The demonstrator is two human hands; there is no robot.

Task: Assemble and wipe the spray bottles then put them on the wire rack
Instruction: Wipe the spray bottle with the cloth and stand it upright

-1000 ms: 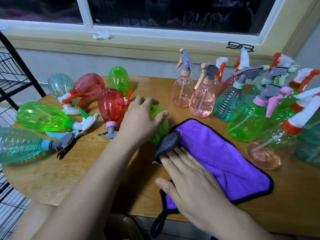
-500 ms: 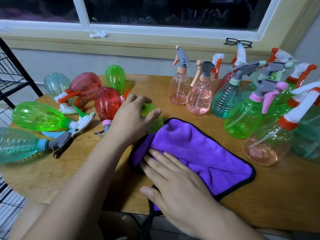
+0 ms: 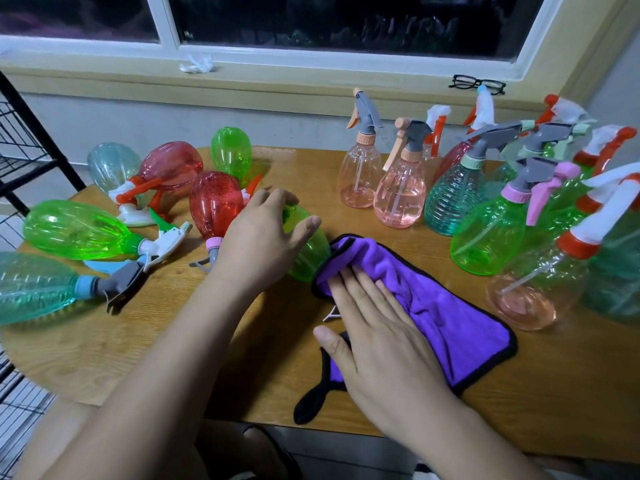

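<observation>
The green bottle lies on its side about midway along the worktop, a little nearer the front edge than the back. The left hand is curled over its top, holding it down. Whether it already carries a spray head I cannot tell, as the hand covers that end. The right hand lies flat with straight fingers on the purple cloth, pressing its bunched edge against the bottle's side.

The bottle looks like thin, clear plastic and seems empty, so it is probably very light and will dent under a hard squeeze. Its smooth, rounded belly will likely roll on the wood and slide under a dry palm. The safest hold is probably a loose wrap around the widest part, or a pinch at the stiffer neck. The cloth is soft and limp, so it needs gathering in the palm to wrap the curve.

Other bottles lie towards the left edge, beside the wire rack. Upright ones crowd the back right corner.
</observation>
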